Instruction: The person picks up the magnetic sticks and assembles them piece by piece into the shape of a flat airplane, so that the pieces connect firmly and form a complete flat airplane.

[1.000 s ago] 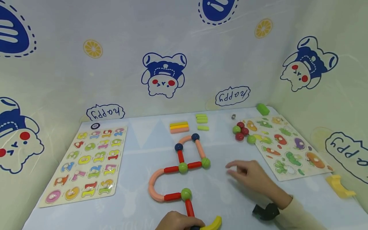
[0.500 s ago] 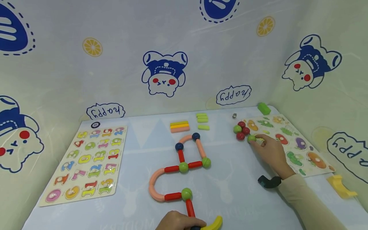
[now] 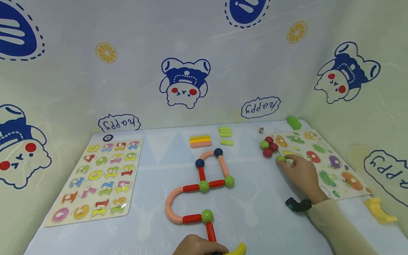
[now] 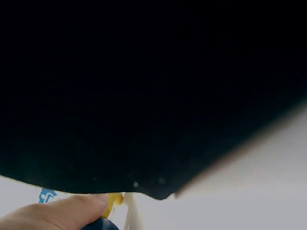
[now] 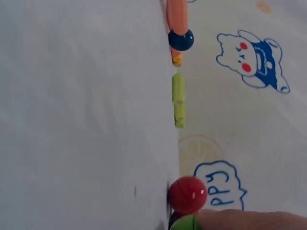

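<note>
Green ball [image 3: 281, 159] pinched in the fingers of the right hand [image 3: 301, 174], near the red balls [image 3: 267, 153].
The left hand [image 3: 197, 245] seems to grip a mostly hidden dark ball [image 4: 100, 224] — an off-centre pinch could let the smooth green one slip and roll.

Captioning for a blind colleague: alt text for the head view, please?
A person's right hand pinches a green ball beside a cluster of red and green balls, while the left hand holds the near end of a rod-and-ball construction. A number puzzle board lies at the left, a vegetable puzzle board at the right.
</note>
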{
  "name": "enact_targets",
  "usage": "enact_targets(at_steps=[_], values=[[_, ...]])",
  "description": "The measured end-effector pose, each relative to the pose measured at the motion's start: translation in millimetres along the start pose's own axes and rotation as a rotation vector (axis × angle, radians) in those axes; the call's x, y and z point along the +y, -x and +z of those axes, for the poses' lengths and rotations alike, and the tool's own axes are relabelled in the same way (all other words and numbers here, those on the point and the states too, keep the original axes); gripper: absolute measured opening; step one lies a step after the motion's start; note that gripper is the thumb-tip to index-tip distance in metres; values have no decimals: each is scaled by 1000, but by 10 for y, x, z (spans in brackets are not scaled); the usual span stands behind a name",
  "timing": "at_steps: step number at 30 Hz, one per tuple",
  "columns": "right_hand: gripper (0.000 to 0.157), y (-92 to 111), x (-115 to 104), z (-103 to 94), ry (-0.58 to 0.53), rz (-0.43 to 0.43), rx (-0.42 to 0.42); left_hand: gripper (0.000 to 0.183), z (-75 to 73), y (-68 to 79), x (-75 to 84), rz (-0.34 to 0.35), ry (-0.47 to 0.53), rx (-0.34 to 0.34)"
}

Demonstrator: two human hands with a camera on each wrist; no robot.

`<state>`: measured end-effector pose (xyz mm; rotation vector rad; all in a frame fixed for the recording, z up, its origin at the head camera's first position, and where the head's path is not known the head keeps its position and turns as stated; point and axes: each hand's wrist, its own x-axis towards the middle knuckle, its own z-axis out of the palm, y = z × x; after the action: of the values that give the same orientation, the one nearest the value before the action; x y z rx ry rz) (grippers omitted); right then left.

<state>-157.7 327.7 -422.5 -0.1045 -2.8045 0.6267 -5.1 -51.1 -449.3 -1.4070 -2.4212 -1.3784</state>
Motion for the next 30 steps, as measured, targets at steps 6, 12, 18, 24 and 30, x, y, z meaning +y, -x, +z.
enact_targets(at_steps=[6, 12, 18, 24, 30], values=[[43, 322, -258, -91, -75, -104, -135, 15, 8, -6, 0, 39, -14, 13], [24, 642, -479, -34, -381, -418, -520, 17, -45, -25, 20, -24, 18, -27], [25, 825, -661, 5, -610, -562, -890, 17, -21, -2, 33, -31, -19, -19], [24, 916, -749, 42, -680, -600, -983, 18, -29, -7, 60, -71, -3, -5], [24, 965, -788, 85, -699, -625, -985, 17, -31, -17, 64, -54, -18, 6]])
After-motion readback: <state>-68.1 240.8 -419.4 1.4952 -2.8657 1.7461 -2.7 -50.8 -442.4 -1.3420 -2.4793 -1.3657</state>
